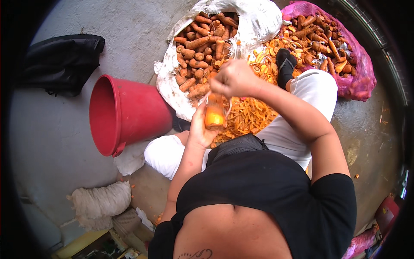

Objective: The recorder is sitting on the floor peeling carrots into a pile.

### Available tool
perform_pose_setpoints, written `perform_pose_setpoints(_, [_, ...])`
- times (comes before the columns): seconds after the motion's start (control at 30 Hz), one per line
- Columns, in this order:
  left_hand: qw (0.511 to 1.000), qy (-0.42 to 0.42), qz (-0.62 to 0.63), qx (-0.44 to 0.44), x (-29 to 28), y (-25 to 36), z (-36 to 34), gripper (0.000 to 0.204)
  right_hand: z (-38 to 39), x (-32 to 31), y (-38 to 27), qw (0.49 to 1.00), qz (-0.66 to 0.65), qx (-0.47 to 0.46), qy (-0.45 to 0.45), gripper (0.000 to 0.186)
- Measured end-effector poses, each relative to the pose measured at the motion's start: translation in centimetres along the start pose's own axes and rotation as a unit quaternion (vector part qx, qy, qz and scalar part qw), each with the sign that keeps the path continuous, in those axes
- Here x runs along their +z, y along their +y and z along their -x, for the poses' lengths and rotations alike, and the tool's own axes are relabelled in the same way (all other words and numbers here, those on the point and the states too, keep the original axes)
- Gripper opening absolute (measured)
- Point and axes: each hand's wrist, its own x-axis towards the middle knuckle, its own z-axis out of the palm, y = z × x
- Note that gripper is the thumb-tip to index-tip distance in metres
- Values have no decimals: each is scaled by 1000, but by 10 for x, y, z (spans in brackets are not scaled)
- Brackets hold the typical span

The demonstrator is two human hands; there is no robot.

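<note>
Bucket point(125, 113), red, tipped on floor at my left. Left hand point(200, 129) closed round carrot point(214, 115) above peel pile point(248, 115). Right hand point(235, 78) fisted just above carrot; tool unclear. White sack point(258, 21), pink mesh bag point(360, 64) beyond.

**Floor and what's on it**

Grey concrete floor point(64, 138). On it: red bucket point(125, 113) tipped on its side, white sack point(258, 19) of unpeeled carrots, pink mesh sack point(360, 73) of carrots, orange peel pile point(250, 116) between them, black bag point(62, 60) far left, rolled white sack point(101, 200) near bottom left.
</note>
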Motion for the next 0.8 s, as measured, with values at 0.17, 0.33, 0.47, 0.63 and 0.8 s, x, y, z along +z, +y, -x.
perform_pose_setpoints(0.17, [1000,2,8,25,0,-3,0,35,5,3,-22,997,-49,-63,-9,33])
perform_pose_setpoints(0.33, [997,-69,-22,34,7,-1,4,37,5,3,-18,997,-40,-66,-21,33])
perform_pose_setpoints(0.47, [994,-54,-76,50,15,-1,9,41,3,7,-13,997,-68,-43,-13,35])
perform_pose_setpoints(0.63, [996,-15,-93,6,24,-1,26,42,-13,8,51,994,59,70,-57,42])
perform_pose_setpoints(0.8, [996,-35,-83,10,35,7,28,43,2,1,125,938,244,225,-100,41])
